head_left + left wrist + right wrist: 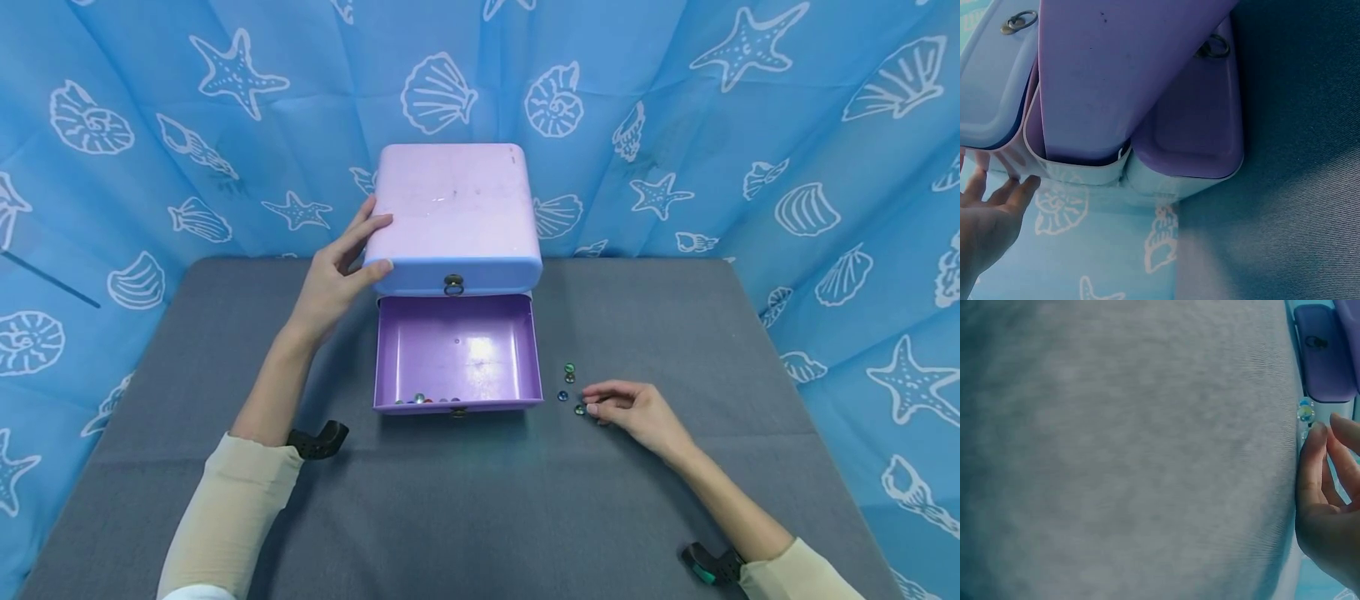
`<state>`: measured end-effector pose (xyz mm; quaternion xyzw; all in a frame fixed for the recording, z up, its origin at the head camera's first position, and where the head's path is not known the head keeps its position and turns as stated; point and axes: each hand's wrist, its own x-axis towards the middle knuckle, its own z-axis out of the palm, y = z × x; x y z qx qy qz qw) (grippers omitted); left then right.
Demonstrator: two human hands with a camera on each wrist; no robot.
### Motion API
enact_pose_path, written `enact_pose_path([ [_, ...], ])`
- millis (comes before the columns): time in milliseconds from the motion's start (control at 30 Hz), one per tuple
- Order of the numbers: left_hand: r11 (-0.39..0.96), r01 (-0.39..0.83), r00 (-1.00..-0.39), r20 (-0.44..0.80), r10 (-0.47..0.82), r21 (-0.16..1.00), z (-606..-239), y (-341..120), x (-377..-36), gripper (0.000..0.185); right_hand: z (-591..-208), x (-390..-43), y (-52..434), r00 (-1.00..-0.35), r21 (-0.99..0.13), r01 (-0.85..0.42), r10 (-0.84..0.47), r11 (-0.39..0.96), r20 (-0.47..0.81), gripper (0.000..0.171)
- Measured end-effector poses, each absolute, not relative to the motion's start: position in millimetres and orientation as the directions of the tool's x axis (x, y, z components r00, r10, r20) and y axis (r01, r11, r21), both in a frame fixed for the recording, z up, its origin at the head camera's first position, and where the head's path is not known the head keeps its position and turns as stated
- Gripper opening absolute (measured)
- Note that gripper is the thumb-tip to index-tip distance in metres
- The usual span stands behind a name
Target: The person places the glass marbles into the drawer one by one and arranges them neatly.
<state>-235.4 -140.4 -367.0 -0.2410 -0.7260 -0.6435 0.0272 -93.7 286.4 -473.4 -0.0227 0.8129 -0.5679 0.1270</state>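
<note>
My left hand (337, 267) rests with spread fingers along the left side and front corner of a small plastic drawer cabinet (453, 200). Its pink top sits over a blue top drawer (416, 279) with a ring pull. Below that, a purple drawer (457, 342) is pulled out, several glass marbles (419, 398) lying along its front wall. On the cloth to the right, my right hand (633, 412) has its fingertips right beside a dark marble (580, 410). Thumb and forefinger stand apart in the right wrist view. Several more marbles (569, 367) lie close by.
A closed purple bottom drawer (1194, 119) shows under the pulled-out one in the left wrist view. Grey cloth (465, 517) covers the table. Behind and beside it hangs a blue curtain (600, 50) with white shells and starfish.
</note>
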Motion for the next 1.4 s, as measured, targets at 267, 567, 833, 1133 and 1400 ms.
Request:
enact_pose_path([
  [267,0.054,0.384,-0.882,0.349,0.316,0.922,-368,-141,-235,0.056,-477,-93,285,-0.965,-0.901,0.103,-0.179,0.422,-0.194,0.030],
  [567,0.044,0.375,-0.887,0.344,0.307,0.926,-367,-141,-235,0.056,-478,-95,273,-0.988,-0.770,-0.034,-0.136,0.637,-0.069,0.023],
  [833,0.059,0.381,-0.886,0.345,0.309,0.923,-367,-140,-235,0.057,-480,-97,273,-0.988,-0.706,-0.111,-0.155,0.700,0.002,0.017],
  [1133,0.061,0.391,-0.882,0.355,0.310,0.918,-367,-140,-237,0.056,-481,-101,274,-0.989,-0.724,-0.087,-0.149,0.684,-0.022,0.016],
  [1400,0.052,0.385,-0.884,0.351,0.310,0.922,-368,-140,-237,0.056,-475,-102,276,-0.975,-0.823,0.034,-0.160,0.567,-0.151,0.020],
])
